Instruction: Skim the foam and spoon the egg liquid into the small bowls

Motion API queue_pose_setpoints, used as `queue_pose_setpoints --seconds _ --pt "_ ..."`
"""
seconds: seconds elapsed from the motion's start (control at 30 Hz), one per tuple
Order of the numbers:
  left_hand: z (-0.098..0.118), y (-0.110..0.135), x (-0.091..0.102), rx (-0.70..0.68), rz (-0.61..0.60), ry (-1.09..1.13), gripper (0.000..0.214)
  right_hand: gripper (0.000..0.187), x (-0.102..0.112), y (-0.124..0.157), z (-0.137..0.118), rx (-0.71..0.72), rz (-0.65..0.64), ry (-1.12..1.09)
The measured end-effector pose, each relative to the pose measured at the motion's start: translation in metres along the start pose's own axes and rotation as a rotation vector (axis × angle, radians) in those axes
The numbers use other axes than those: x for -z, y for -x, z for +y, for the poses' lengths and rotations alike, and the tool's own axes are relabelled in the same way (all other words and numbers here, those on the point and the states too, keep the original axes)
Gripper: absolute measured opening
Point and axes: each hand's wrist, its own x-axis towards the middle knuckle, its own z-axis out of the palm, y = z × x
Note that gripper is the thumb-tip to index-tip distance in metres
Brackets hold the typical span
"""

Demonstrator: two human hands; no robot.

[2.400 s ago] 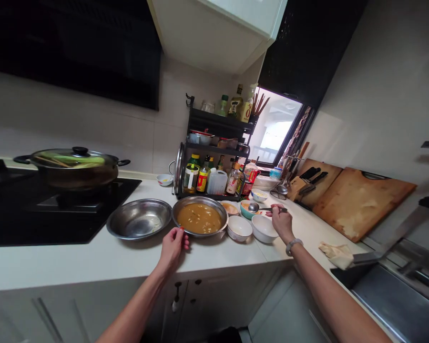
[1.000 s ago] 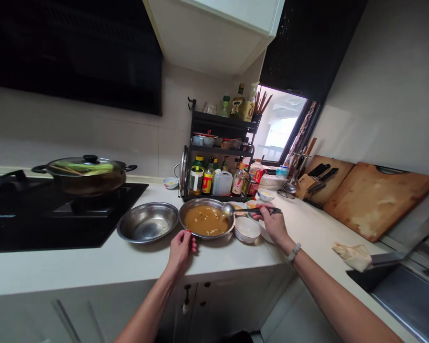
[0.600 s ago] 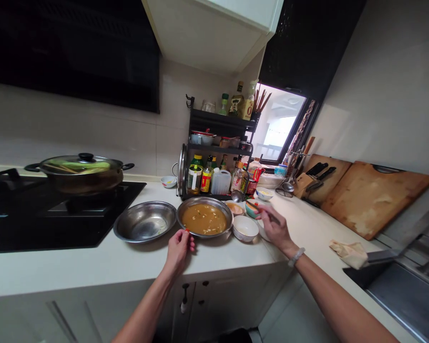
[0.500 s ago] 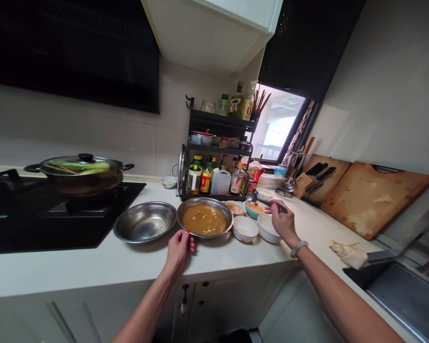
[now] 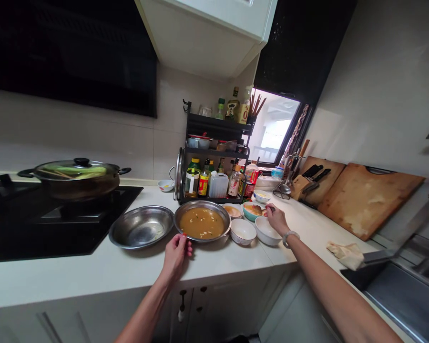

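My left hand (image 5: pixel 177 251) pinches the near rim of a round metal bowl (image 5: pixel 228 229) that holds brown liquid with pale bits. In my right hand (image 5: pixel 277 220) is the handle of a spoon (image 5: pixel 258 208), its head down in a teal bowl (image 5: pixel 248 215) of orange-coloured food. Just in front of that hand stands a white bowl (image 5: pixel 268 232), and a second white bowl (image 5: pixel 243 231) sits to its left. A small bowl of pale orange contents (image 5: pixel 233 211) is behind them. Left of the liquid lies a wide metal bowl (image 5: pixel 139 228).
A lidded pot (image 5: pixel 78 181) stands on the black cooktop (image 5: pixel 57 238) at the left. Behind the bowls is a black rack (image 5: pixel 218 153) of bottles. To the right are a knife block (image 5: pixel 300 186), cutting boards (image 5: pixel 368 200), a cloth (image 5: pixel 346 254) and a sink (image 5: pixel 403 295).
My right hand has lowered the spoon from above the teal bowl into its contents. My left hand stays on the metal bowl's rim. The view has shifted slightly.
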Motion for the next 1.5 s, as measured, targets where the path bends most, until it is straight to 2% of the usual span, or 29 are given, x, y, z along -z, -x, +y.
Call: queue_pose_setpoints --seconds 0.2,0.4,0.67,0.83,1.13,1.33,1.5 --pt "-0.004 -0.002 0.001 -0.007 0.001 0.007 0.045 0.016 -0.010 -0.006 0.007 -0.156 0.133 -0.081" --pt "-0.002 -0.002 0.000 -0.002 0.010 -0.001 0.045 0.011 0.002 -0.011 0.016 -0.288 0.290 -0.189" --pt "-0.001 -0.001 0.000 -0.001 0.010 0.001 0.043 0.005 0.016 -0.013 0.010 -0.355 0.419 -0.377" --pt "0.000 0.000 0.000 -0.008 0.005 -0.006 0.042 0.008 0.020 -0.014 0.007 -0.398 0.483 -0.453" --pt "-0.001 -0.001 0.000 -0.003 0.006 -0.015 0.042 0.013 0.028 -0.012 0.000 -0.454 0.478 -0.535" --pt "0.003 0.001 -0.002 0.002 0.013 -0.016 0.044 0.011 0.029 -0.007 -0.019 -0.419 0.411 -0.590" --pt "0.005 0.003 -0.004 -0.005 0.021 -0.011 0.043 0.008 0.021 0.002 -0.042 -0.382 0.334 -0.655"
